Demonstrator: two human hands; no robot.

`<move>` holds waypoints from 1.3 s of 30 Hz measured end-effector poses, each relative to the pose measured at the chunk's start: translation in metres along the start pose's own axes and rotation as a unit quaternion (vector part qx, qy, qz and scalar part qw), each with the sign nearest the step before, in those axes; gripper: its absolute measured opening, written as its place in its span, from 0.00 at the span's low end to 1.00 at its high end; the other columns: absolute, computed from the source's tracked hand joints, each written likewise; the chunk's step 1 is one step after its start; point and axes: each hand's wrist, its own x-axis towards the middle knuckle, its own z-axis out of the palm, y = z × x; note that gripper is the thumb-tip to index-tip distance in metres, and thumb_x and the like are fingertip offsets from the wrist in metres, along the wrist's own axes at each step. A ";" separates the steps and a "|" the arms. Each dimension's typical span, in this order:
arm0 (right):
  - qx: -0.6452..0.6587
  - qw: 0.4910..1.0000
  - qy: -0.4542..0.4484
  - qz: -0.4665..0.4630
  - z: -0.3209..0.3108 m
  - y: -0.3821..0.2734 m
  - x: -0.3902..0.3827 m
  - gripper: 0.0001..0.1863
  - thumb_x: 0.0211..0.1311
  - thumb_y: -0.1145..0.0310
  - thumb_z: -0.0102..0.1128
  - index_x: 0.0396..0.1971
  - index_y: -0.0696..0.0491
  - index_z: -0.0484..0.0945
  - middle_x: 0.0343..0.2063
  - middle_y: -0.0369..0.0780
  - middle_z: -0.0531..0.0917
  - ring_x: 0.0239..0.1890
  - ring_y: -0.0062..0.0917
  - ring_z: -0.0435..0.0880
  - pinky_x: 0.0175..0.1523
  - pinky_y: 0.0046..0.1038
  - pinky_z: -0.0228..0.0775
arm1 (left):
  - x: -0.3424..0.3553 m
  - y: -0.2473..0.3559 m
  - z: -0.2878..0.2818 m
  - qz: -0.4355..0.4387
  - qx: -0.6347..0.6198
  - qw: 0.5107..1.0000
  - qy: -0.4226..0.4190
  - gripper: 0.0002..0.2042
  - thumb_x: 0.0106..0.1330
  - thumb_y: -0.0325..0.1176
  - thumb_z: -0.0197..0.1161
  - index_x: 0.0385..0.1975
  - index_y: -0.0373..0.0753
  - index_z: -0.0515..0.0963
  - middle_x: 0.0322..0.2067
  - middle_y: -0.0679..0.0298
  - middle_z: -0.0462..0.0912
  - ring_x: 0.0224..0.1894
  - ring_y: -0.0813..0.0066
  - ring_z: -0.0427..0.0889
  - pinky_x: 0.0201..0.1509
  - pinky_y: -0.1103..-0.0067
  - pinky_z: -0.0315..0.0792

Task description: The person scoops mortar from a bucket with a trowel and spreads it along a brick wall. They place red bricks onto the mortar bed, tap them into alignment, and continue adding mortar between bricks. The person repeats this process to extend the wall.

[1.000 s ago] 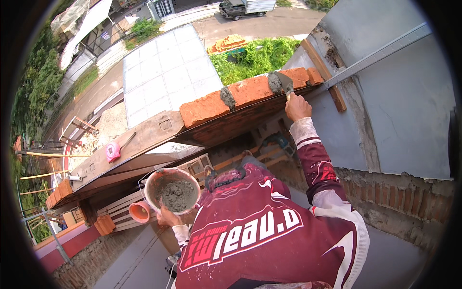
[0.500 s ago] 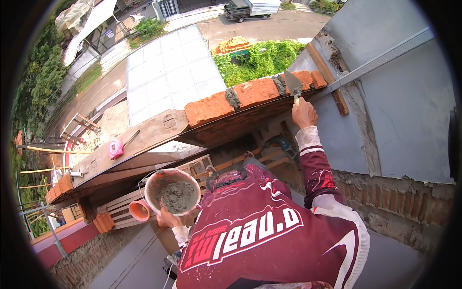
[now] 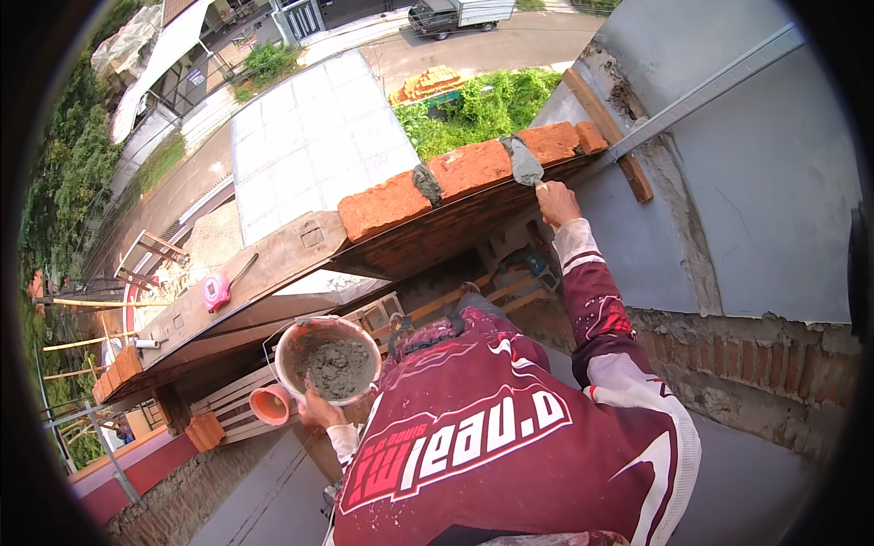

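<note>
My right hand (image 3: 557,204) is closed round the handle of a pointing trowel (image 3: 526,166). The blade lies against the mortar joint between the middle brick (image 3: 469,170) and the brick (image 3: 552,142) to its right. Farther left, another grey mortar joint (image 3: 426,183) separates the middle brick from the left brick (image 3: 382,206). My left hand (image 3: 319,409) grips the near rim of a bucket (image 3: 283,361), its fingers partly over the edge. Wet grey mortar (image 3: 342,364) fills much of the bucket.
A pink tape measure (image 3: 215,291) rests on the wooden board (image 3: 273,253) left of the bricks. Beside the bucket is an orange cup-shaped container (image 3: 269,404). A metal straightedge (image 3: 706,91) slants across the grey wall at right. Below stands a blue power tool (image 3: 533,264).
My right hand has drawn the trowel left and toward me, from over the right brick to the joint beside it. My left hand stays on the bucket. The view has shifted slightly.
</note>
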 end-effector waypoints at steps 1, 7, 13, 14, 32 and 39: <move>-0.003 0.998 -0.055 0.034 -0.018 -0.009 0.004 0.17 0.65 0.59 0.50 0.28 0.59 0.76 0.20 0.42 0.80 0.19 0.32 0.82 0.28 0.37 0.74 | -0.001 -0.001 0.001 -0.004 -0.008 1.000 -0.012 0.14 0.58 0.23 0.68 0.43 0.26 0.79 0.38 0.57 0.84 0.37 0.67 0.85 0.42 0.71 0.82; 0.266 0.943 -0.088 0.179 -0.074 -0.049 -0.005 0.18 0.71 0.56 0.46 0.37 0.58 0.74 0.22 0.41 0.79 0.17 0.25 0.78 0.18 0.29 0.69 | -0.011 0.012 0.008 -0.039 -0.054 0.997 -0.034 0.16 0.62 0.25 0.64 0.48 0.25 0.75 0.43 0.53 0.83 0.41 0.65 0.85 0.44 0.69 0.82; 0.254 0.949 -0.112 0.148 -0.038 -0.076 -0.036 0.20 0.67 0.56 0.48 0.34 0.60 0.77 0.26 0.46 0.82 0.19 0.29 0.82 0.23 0.34 0.72 | -0.021 0.027 0.014 -0.017 -0.012 0.999 -0.024 0.14 0.62 0.25 0.64 0.46 0.27 0.75 0.43 0.55 0.83 0.39 0.66 0.85 0.43 0.70 0.82; 0.228 0.956 -0.127 0.137 -0.044 -0.086 -0.042 0.20 0.66 0.56 0.49 0.35 0.60 0.77 0.27 0.48 0.83 0.22 0.33 0.83 0.25 0.36 0.74 | -0.012 0.016 0.007 -0.008 -0.018 1.000 -0.020 0.14 0.62 0.26 0.65 0.45 0.27 0.76 0.42 0.55 0.83 0.39 0.67 0.85 0.42 0.70 0.82; -0.103 0.830 -0.165 -0.523 0.070 -0.306 -0.194 0.12 0.63 0.67 0.51 0.40 0.60 0.76 0.30 0.50 0.84 0.29 0.40 0.87 0.30 0.39 0.79 | -0.071 0.119 0.072 0.289 0.146 0.944 -0.070 0.10 0.50 0.19 0.57 0.32 0.22 0.80 0.55 0.55 0.82 0.43 0.73 0.84 0.48 0.78 0.74; -0.134 0.746 -0.244 -0.605 0.056 -0.333 -0.225 0.11 0.62 0.68 0.51 0.34 0.61 0.77 0.28 0.49 0.85 0.29 0.38 0.88 0.30 0.37 0.80 | -0.054 0.112 0.056 0.270 0.021 0.961 -0.064 0.02 0.48 0.18 0.58 0.20 0.25 0.73 0.52 0.47 0.82 0.43 0.70 0.84 0.47 0.78 0.74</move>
